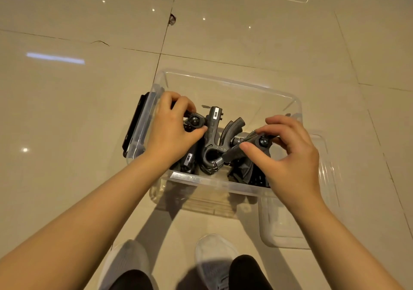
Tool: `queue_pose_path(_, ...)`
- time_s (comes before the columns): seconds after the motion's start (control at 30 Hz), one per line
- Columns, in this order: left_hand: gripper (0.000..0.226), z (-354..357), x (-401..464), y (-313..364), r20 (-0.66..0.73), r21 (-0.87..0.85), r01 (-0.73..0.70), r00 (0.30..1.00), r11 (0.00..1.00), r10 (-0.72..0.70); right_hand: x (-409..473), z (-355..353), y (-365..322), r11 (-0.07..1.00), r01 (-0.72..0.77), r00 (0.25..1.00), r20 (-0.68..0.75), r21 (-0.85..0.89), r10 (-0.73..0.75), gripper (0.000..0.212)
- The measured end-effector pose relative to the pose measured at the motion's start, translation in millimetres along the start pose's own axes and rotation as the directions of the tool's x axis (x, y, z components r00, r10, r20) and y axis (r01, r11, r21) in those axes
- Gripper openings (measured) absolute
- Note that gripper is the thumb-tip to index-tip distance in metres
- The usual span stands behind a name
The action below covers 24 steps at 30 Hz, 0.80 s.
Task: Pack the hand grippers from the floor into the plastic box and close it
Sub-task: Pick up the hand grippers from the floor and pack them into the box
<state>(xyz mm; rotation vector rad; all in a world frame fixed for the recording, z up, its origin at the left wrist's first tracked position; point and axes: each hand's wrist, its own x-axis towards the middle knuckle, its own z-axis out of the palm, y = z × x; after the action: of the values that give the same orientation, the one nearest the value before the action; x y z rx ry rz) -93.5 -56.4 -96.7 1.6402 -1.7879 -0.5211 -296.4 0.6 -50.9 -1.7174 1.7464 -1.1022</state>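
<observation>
Reaching into the clear box (225, 82), the left hand (172, 131) and right hand (288, 153) each pinch a black hand gripper (194, 121) with curled fingers.

- Left hand (173, 129) covers most of the hand gripper (194, 121) it pinches; only the knob end shows.
- Right hand (288, 153) hides the far end of its hand gripper (248, 144).
- Hand grippers under both hands in the plastic box (223, 184): a dark tangle, count unclear.
- Lid (297, 227) partly behind the right wrist.
- Both forearms and shoes (212, 260) cut by frame edges.
- Label (215, 112) text too small to read.
</observation>
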Motion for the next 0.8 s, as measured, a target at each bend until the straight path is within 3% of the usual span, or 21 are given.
queue_pose_path(0.2, 0.057, -9.8, -6.6, -0.6, 0.235, 0.134, 0.12, 0.961, 0.984, -0.149, -0.9, -0.2, 2.3, 1.0, -0.005, 1.0, 0.011, -0.015, 0.005, 0.03)
queue_pose_path(0.3, 0.076, -4.5, -11.3, -1.3, 0.457, 0.268, 0.006, 0.879, 0.963, -0.132, -4.5, 1.3, 4.0, 0.999, -0.037, 0.999, 0.025, -0.005, 0.037, 0.029)
queue_pose_path(0.37, 0.079, -1.5, -11.0, -3.7, 0.557, 0.312, 0.008, 0.809, 0.95, -0.189, -6.3, 1.9, 4.2, 0.999, -0.048, 0.998, 0.035, -0.002, 0.048, 0.028)
queue_pose_path(0.47, 0.077, -0.7, -7.6, -8.5, 0.589, 0.345, 0.055, 0.765, 0.937, -0.262, -5.7, 1.2, 2.9, 0.998, -0.057, 0.998, 0.03, 0.005, 0.057, 0.027)
queue_pose_path(0.6, 0.089, 2.6, -7.5, -6.1, 0.623, 0.398, 0.003, 0.733, 0.917, -0.273, -2.7, -1.3, 2.2, 0.999, -0.042, 0.999, 0.003, 0.009, 0.042, 0.027)
queue_pose_path(0.8, 0.093, 8.6, -6.6, -6.8, 0.625, 0.403, -0.063, 0.748, 0.913, -0.225, -3.1, -0.4, 0.2, 0.999, -0.039, 0.999, 0.01, 0.014, 0.038, 0.028)
